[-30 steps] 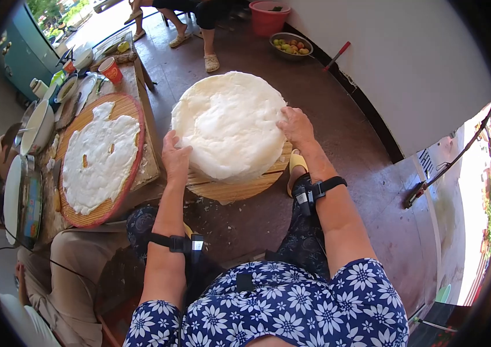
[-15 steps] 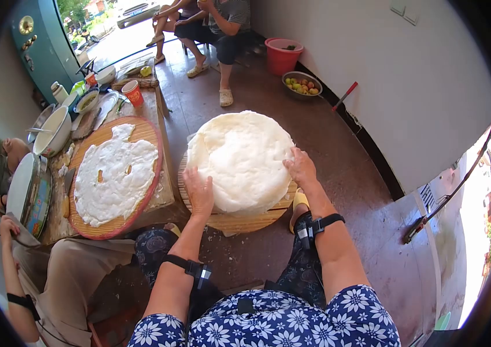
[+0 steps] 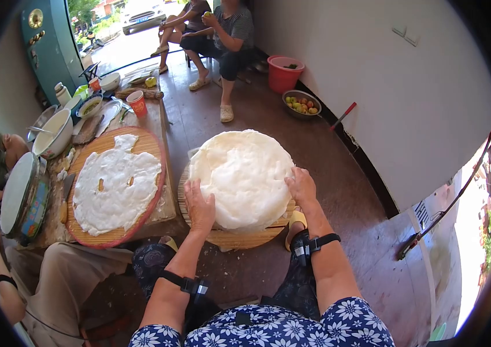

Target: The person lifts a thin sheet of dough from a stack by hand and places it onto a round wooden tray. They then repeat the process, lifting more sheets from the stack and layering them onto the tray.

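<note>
A thick, round white sheet of dough [image 3: 242, 179] lies on a round slatted wooden board [image 3: 251, 238] in front of me. My left hand [image 3: 200, 208] rests at its left edge, fingers stretched out and open. At the right edge, my right hand [image 3: 301, 186] is closed on the rim, with bent fingers and the thumb toward the top. To the left, a thinner, uneven white sheet [image 3: 118, 188] with two small holes lies on another slatted round tray [image 3: 156, 147] with a reddish rim. What lies under the thick sheet is mostly hidden.
A wooden table [image 3: 161, 222] at left carries bowls, a red paper cup [image 3: 136, 104] and a large drum-like round container [image 3: 23, 199]. People sit at left and by the doorway. A red bucket [image 3: 284, 74] and a bowl of fruit [image 3: 302, 105] stand along the wall.
The view has tilted up slightly, so the scene sits lower. Both my hands stay on the edges of the thick dough sheet, with little visible movement.
</note>
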Available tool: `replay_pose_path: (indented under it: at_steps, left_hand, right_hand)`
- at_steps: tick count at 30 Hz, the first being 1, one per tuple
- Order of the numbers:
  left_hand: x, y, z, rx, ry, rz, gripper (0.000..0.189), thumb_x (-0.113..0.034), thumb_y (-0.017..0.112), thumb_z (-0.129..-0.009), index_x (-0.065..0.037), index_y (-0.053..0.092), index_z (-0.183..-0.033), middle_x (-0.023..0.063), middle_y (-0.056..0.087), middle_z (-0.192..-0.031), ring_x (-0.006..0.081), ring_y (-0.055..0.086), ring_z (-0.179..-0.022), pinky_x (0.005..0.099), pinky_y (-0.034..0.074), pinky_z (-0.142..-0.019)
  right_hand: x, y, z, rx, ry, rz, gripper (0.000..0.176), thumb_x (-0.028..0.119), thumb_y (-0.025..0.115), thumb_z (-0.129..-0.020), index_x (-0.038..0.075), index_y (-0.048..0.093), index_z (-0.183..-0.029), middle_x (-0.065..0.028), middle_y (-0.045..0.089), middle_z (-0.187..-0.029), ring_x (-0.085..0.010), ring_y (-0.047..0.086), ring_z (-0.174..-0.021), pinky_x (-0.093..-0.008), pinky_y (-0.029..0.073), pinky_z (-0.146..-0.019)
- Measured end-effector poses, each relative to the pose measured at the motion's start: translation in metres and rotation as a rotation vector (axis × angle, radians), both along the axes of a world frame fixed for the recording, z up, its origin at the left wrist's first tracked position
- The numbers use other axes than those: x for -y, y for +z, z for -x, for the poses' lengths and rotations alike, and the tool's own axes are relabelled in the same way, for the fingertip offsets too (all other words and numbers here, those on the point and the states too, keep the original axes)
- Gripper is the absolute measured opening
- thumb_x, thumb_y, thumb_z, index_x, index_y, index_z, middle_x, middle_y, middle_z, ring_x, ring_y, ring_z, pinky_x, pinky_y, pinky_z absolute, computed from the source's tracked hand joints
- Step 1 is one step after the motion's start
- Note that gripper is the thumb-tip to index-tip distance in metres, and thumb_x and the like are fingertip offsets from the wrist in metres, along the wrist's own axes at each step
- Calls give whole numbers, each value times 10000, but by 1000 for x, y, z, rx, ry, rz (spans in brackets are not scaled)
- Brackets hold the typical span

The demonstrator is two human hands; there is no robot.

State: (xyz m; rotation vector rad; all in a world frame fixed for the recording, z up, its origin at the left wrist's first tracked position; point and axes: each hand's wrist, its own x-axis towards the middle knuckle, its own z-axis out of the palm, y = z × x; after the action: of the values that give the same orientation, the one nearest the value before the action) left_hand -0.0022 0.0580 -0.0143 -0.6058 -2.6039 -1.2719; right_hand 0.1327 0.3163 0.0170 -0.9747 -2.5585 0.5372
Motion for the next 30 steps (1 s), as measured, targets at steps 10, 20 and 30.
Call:
replay_pose_path:
  at_steps: [10,20,30]
  left_hand:
    - [15,13,3,55,-153,-68,530,-74,611,-740,-9,452,-1241,257,318,-1356,392,303,-1270,423,260,-1056]
    - [21,18,-7,-79,-259,185,457,-98,612,-737,-77,529,-1187,222,382,-1328,378,329,-1252,457,248,-1044]
    - [19,20,-10,-96,-293,271,468,-104,601,-748,-88,510,-1207,221,378,-1329,407,324,-1245,489,243,-1040]
  right_hand:
    - [7,17,8,88,-71,15,381,242,632,-773,66,585,-1107,-166,572,-1112,-340,549,-1035,-437,451,-872]
    - [11,11,9,-4,-36,-136,343,219,614,-753,58,604,-1055,-168,589,-1063,-337,562,-994,-418,450,-866]
    - [13,19,9,68,-11,-53,318,206,605,-753,77,612,-1042,-147,588,-1057,-333,533,-1024,-447,434,-871]
